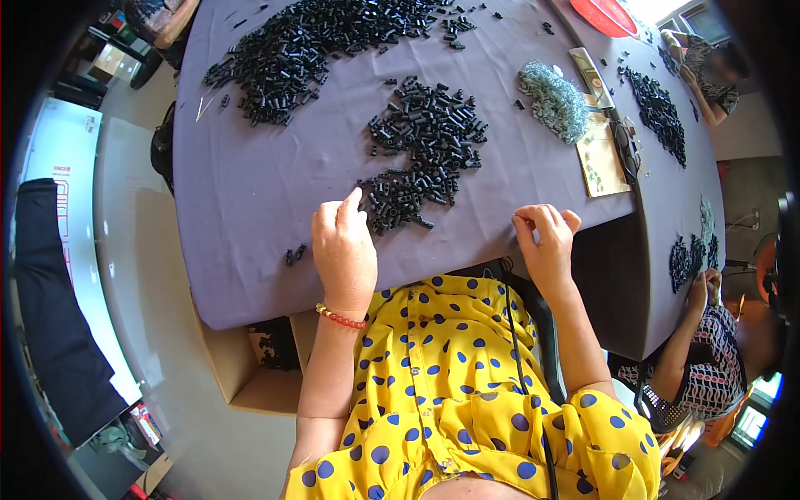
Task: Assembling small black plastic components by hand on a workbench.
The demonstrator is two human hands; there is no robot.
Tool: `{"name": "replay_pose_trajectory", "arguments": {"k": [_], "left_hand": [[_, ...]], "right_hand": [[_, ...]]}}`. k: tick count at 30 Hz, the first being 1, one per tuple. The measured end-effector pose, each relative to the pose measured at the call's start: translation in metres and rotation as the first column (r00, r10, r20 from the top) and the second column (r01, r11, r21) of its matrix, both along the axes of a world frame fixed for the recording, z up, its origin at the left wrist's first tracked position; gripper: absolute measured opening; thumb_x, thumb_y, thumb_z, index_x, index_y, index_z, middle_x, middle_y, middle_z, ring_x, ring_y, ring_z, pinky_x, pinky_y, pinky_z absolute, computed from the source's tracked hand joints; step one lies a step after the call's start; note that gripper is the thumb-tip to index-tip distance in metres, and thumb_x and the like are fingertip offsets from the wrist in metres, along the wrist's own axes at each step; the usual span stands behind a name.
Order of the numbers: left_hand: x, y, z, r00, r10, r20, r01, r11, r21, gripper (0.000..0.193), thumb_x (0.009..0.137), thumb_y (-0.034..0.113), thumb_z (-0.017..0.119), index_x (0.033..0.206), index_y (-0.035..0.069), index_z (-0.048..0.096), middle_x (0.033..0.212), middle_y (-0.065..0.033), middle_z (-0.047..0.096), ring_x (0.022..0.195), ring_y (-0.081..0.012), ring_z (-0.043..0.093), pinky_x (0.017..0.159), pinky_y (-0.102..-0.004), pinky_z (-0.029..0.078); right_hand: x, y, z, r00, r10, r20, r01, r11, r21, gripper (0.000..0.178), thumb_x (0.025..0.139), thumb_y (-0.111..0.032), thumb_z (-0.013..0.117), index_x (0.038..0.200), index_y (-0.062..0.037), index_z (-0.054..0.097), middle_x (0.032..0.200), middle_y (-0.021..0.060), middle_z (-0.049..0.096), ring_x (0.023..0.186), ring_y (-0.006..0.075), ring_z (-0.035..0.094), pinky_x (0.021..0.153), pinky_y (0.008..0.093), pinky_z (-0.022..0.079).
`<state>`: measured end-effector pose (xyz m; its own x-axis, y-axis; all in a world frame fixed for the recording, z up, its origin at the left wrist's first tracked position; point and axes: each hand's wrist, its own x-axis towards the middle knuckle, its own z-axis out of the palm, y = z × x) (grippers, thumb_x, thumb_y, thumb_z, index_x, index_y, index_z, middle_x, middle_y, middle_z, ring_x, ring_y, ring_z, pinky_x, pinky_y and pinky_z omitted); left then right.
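Observation:
My left hand (343, 254) is at the left edge of a smaller pile of short black tube-like pieces (429, 125). Its fingers are bent close together with the fingertips beside the pieces; whatever they pinch is hidden. To the right, near the table's front edge, my right hand (546, 242) has thumb and fingers drawn together in a pinch. Anything between those fingertips is too small to make out. A few loose black pieces (295, 254) lie left of my left wrist.
A larger black heap (292, 54) covers the far left of the purple-grey tablecloth (250, 183). Tangled clear-grey bits (553, 98), a notepad (603, 158), glasses (625, 148) and a red basin (606, 15) are at right. Co-workers sit around. A cardboard box (267, 387) stands below.

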<state>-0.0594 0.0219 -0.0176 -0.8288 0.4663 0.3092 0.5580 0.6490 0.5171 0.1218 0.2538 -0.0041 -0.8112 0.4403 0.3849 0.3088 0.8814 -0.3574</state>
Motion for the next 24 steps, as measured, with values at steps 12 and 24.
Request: {"name": "replay_pose_trajectory", "arguments": {"k": [12,24], "left_hand": [[0.045,-0.001,0.027,0.887,-0.263,0.381,0.086,0.902,0.422,0.016,0.099,0.002,0.065,0.115,0.003,0.070,0.106,-0.0047,0.060,0.092,-0.0134,0.059,0.081,-0.0257,0.050],[0.060,0.001,0.003,0.352,-0.535,0.768,-0.118,0.789,0.603,0.017,0.102,0.012,0.066,0.116,0.004,0.064,0.099,0.0015,0.067,0.089,-0.0053,0.063,0.077,-0.0217,0.053]], "right_hand": [[-0.029,-0.018,-0.004,0.994,0.106,-0.026,-0.108,0.990,-0.086,0.008,0.091,-0.011,0.072,0.092,-0.0125,0.065,0.083,0.0006,0.068,0.081,0.0206,0.066,0.088,0.0403,0.036],[-0.027,-0.021,-0.010,1.000,-0.007,-0.023,0.004,0.993,-0.120,0.024,0.091,-0.006,0.070,0.114,-0.0108,0.065,0.089,0.0033,0.066,0.081,0.0204,0.065,0.091,0.0389,0.036]]}}
